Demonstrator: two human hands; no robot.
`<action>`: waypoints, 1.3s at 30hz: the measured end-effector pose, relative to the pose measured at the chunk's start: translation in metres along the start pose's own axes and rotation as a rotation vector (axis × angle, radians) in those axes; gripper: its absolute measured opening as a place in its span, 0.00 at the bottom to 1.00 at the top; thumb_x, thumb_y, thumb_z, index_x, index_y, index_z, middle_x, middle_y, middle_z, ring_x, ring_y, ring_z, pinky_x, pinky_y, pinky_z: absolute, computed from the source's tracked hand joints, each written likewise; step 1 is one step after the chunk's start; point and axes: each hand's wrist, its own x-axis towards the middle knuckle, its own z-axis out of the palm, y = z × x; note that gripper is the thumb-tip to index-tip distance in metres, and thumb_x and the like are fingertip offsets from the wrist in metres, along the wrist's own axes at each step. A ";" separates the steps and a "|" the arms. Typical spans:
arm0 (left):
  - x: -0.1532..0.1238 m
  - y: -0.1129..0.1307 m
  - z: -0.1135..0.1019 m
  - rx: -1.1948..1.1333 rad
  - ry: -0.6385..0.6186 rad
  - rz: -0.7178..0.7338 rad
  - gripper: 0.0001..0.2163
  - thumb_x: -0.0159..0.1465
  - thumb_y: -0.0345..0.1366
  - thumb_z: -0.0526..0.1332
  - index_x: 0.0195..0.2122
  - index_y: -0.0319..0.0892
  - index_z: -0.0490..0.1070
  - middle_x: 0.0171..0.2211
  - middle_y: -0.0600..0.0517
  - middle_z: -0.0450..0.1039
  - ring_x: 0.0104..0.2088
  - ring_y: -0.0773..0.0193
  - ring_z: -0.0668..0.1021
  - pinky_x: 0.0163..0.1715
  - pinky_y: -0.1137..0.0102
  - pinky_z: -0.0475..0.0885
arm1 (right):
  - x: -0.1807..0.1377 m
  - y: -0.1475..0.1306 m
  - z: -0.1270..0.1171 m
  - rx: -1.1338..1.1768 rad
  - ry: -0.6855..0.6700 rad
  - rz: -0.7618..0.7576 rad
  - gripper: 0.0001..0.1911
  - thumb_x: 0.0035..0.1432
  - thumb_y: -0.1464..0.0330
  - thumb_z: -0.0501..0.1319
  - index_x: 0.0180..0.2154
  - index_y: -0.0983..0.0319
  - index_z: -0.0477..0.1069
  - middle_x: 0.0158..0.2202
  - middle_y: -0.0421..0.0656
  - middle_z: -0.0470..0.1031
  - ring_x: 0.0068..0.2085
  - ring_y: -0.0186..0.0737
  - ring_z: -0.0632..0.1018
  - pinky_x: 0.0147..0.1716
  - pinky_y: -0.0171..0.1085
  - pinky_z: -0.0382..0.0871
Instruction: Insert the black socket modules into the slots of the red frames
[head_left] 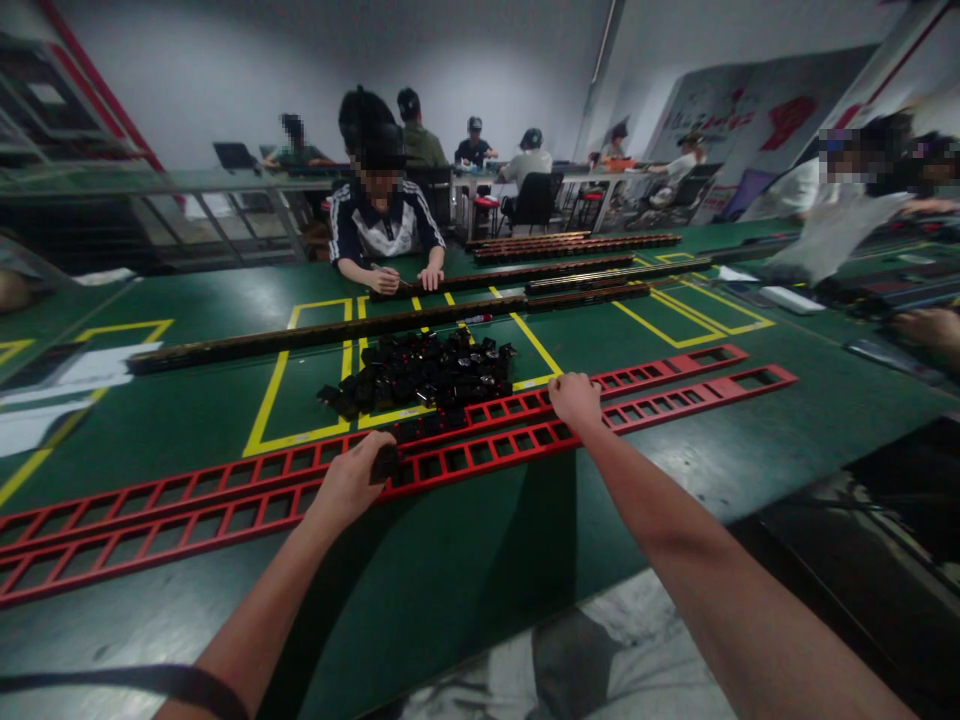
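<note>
Two long red ladder-like frames (277, 508) lie side by side across the green table, their rungs leaving rows of rectangular openings. My left hand (352, 482) has its fingers closed round a small black part (385, 462) at the nearer frame. Farther right, my right hand (576, 402) rests over the frames with its fingers curled down on the rails; what is under the fingertips is hidden. A loose heap of small black parts (431, 370) sits just beyond the frames, and a few dark pieces fill openings of the farther frame between my hands.
Yellow tape (274, 405) marks rectangles on the green table (465, 570). Long dark bars (300, 338) lie beyond the heap. A co-worker (386, 220) sits opposite with both hands on a bar. White papers (97, 365) lie at left; other people sit at tables behind.
</note>
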 end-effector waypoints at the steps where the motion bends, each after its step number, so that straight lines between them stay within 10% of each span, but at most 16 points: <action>1: 0.000 0.001 0.000 0.005 -0.003 -0.010 0.16 0.59 0.31 0.60 0.48 0.48 0.67 0.46 0.49 0.78 0.42 0.55 0.83 0.40 0.67 0.75 | 0.000 0.000 0.000 -0.001 0.002 0.001 0.24 0.69 0.66 0.46 0.45 0.70 0.78 0.47 0.59 0.78 0.51 0.53 0.73 0.51 0.48 0.61; 16: 0.000 0.036 -0.003 -0.104 -0.205 -0.115 0.17 0.63 0.48 0.59 0.49 0.46 0.65 0.24 0.58 0.70 0.24 0.61 0.75 0.27 0.69 0.65 | -0.002 -0.001 0.000 0.022 0.005 0.001 0.24 0.69 0.66 0.45 0.45 0.71 0.78 0.47 0.59 0.78 0.51 0.53 0.72 0.51 0.47 0.60; 39: 0.000 0.033 0.000 -0.111 -0.051 -0.006 0.19 0.65 0.43 0.60 0.56 0.44 0.64 0.47 0.48 0.74 0.43 0.56 0.80 0.42 0.63 0.76 | -0.002 -0.001 0.002 0.024 -0.006 -0.004 0.24 0.69 0.67 0.45 0.46 0.70 0.78 0.49 0.60 0.78 0.52 0.53 0.71 0.52 0.46 0.59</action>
